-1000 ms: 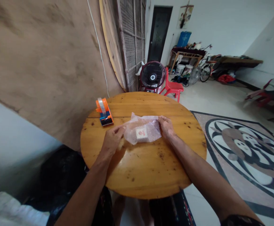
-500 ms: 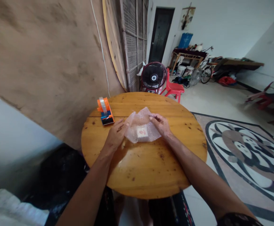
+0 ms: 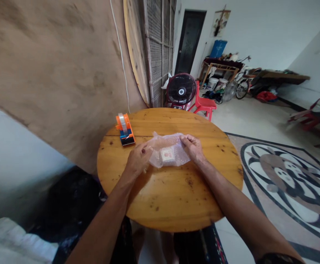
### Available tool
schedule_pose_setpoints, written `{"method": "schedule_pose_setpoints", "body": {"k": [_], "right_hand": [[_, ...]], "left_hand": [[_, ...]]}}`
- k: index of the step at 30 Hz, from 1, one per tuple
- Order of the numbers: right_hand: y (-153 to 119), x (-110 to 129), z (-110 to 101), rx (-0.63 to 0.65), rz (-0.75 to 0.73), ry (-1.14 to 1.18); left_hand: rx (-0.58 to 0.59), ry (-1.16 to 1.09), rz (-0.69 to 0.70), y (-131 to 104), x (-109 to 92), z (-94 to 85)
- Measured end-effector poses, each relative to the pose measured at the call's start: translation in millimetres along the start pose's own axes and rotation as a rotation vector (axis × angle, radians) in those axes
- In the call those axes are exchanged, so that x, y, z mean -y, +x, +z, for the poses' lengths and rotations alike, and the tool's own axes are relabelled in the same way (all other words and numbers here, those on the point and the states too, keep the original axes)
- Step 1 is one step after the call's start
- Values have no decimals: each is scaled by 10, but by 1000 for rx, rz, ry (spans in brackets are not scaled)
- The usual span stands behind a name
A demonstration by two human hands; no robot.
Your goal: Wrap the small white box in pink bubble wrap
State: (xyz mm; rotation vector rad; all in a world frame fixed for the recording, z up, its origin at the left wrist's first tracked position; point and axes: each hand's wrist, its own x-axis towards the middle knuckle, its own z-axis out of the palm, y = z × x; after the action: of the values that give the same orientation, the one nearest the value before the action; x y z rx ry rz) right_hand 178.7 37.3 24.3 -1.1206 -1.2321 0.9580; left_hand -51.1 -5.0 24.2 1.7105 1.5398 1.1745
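Near the middle of the round wooden table (image 3: 173,201), a touch toward 12 o'clock, sits the small white box (image 3: 167,154) with red print, inside clear bubble wrap (image 3: 180,156); can't tell if a film layer covers its top. Left hand (image 3: 138,159) at the wrap's 9 o'clock side, thumb and fingertips closed on its edge. Right hand (image 3: 192,147) at the wrap's 2 o'clock corner, pinching film between thumb and fingers. Hands apart, box between them; fingers hide parts of both wrap ends. Orange and blue tape dispenser (image 3: 125,130) with clear tape roll stands at the table's 10 o'clock, near the left hand, apart from the wrap. Past the rim at 12 to 1 o'clock: dark red fan (image 3: 181,90), then red plastic chair (image 3: 205,102), seat partly behind the table. At 11 o'clock, tall round wooden panel (image 3: 134,55) beside a woven screen (image 3: 156,51). Panda floor pattern (image 3: 292,176) at 3 o'clock. Black plastic bag (image 3: 66,205) at 8 to 9 o'clock, white sack (image 3: 14,242) at 8. Forearms cover the table's near-side edges around 5 and 7 o'clock.
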Motion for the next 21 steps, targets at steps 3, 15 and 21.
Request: {"method": "schedule_pose_setpoints", "body": {"k": [3,15,21], "right_hand": [[27,-33,-12,-41,59,134],[89,-143,-140,-65,175,6],[104,-142,-165,-73,128,-41]], "left_hand": [[-49,-174,-64,-8,-8,-11],[-133,-102,-13,-1,-2,4],[-358,264,279,-98,-68,24]]}}
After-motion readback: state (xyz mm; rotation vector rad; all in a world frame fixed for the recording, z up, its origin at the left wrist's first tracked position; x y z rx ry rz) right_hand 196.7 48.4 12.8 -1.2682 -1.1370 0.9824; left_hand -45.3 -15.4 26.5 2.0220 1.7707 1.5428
